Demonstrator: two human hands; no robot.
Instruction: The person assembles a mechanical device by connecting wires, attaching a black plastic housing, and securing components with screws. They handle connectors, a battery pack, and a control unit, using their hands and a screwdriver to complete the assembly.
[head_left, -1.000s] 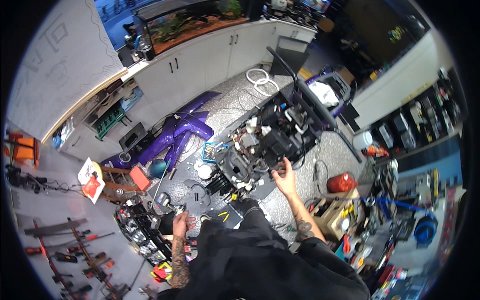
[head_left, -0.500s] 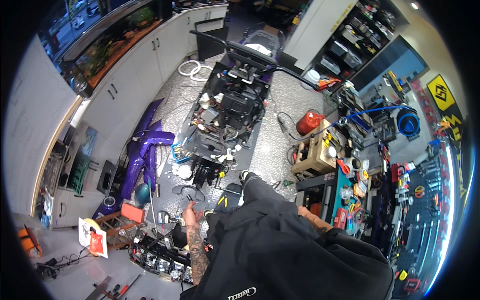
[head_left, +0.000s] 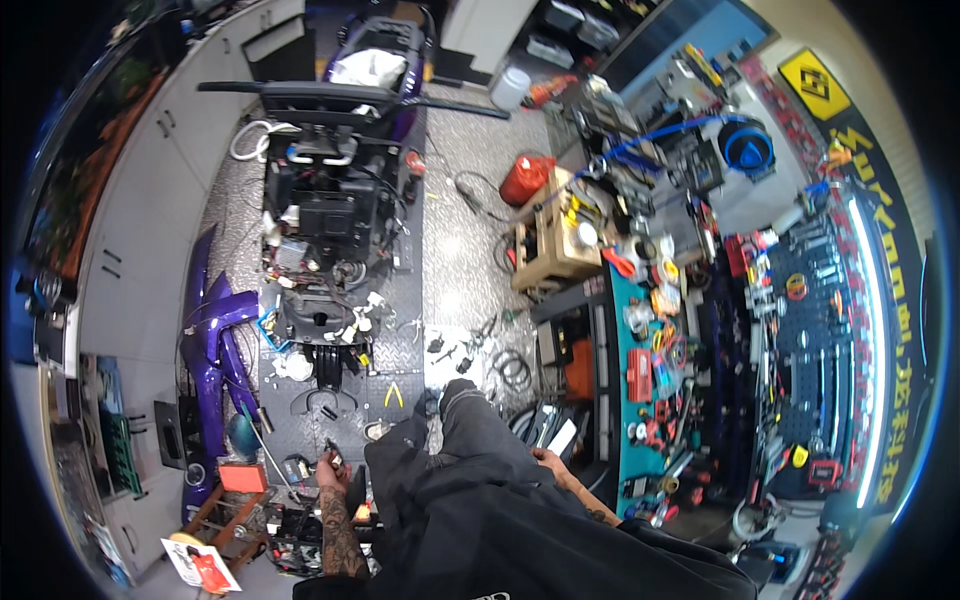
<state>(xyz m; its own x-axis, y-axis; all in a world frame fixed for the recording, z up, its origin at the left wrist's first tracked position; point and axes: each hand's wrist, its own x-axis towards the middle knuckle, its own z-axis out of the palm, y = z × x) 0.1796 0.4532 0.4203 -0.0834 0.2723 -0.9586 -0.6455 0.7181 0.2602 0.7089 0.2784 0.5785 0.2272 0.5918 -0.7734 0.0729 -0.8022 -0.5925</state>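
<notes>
My left hand hangs low beside my left leg, its fingers closed around something small and dark that I cannot make out. Beneath and beyond it are small parts on the floor mat. My right hand is beside my right thigh, nearest the black workbench frame; its fingers are mostly hidden, and I see nothing in it. Ahead stands a stripped scooter with exposed wiring and black plastic. Yellow-handled pliers lie on the dark mat in front of my feet.
Purple body panels lie left of the scooter. To the right are a teal-topped workbench crowded with tools, a wooden stand, a red container and coiled cable. A small brown frame stands at lower left.
My view has swung to the right, so the scooter and panels sit further left and more of the workbench shows. My left hand still holds the small dark thing.
</notes>
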